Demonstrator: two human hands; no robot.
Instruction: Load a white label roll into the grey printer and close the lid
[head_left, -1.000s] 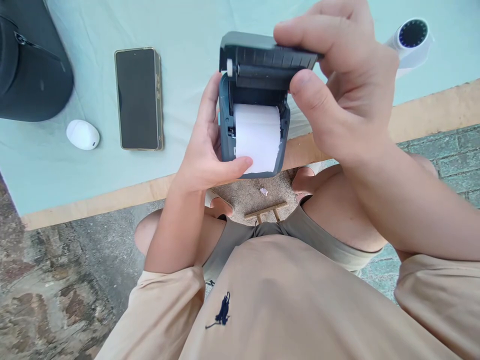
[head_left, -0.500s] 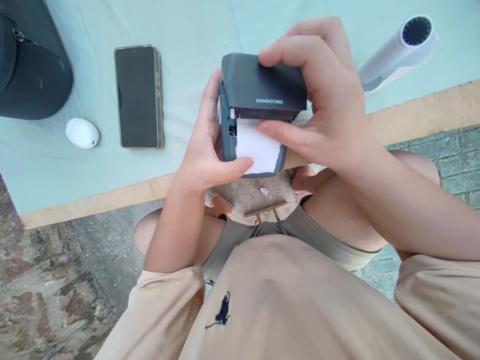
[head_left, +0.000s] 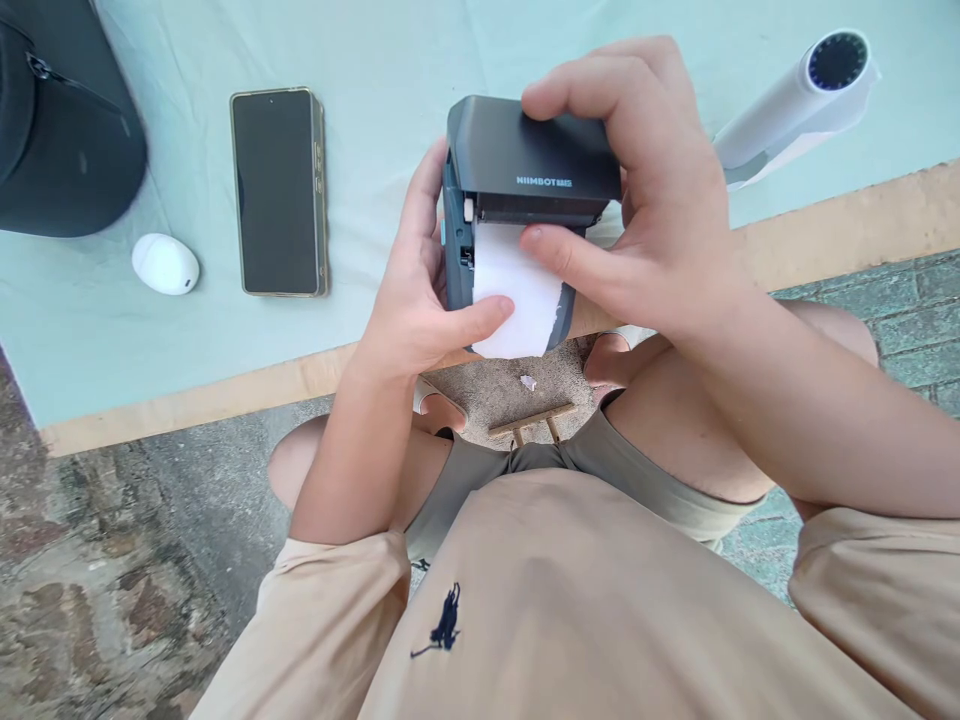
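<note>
Label printer (head_left: pixel 525 170): small dark grey unit, held in both hands above the near edge of the table, over the person's lap; brand lettering on the lid.
Lid: hinged at the far side, lowered most of the way over the body; a gap remains at the front.
Paper roll (head_left: pixel 517 295): white, seated in the printer's bay, its loose end lying out over the front lip.
Left hand (head_left: pixel 416 300): clasps the printer's left side, thumb tip pressed on the paper's lower left corner.
Right hand (head_left: pixel 652 220): curled over the lid from the right, fingers on its top, thumb resting on the paper just under the lid's front edge.
Table (head_left: pixel 390 60): pale green cloth, bare wooden edge nearest the person.
Phone (head_left: pixel 279 192): face up, screen dark, left of the printer, well apart.
White oval object (head_left: pixel 165 264): left of the phone.
Black cap (head_left: pixel 60 130): far left corner.
White cylindrical device (head_left: pixel 795 100): lying right of the printer, dark round end face.
</note>
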